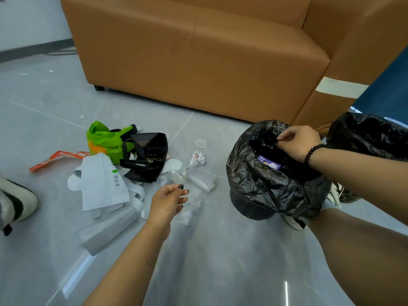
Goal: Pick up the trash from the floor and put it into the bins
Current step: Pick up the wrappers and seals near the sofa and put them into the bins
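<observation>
Trash (123, 168) heaped on floor (220, 250) | left hand (169, 203) over clear plastic (189, 206), fingers loosely curled, grip unclear | right hand (298, 141) pinches bin liner (260, 177) rim

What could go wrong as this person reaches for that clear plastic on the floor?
The clear plastic wrap under the left hand looks thin and slippery, so it might slide out of the grip. The right hand only pinches the rim of the black bin liner; letting go could let the opening sag shut. The crumpled paper nearby might be missed.
</observation>
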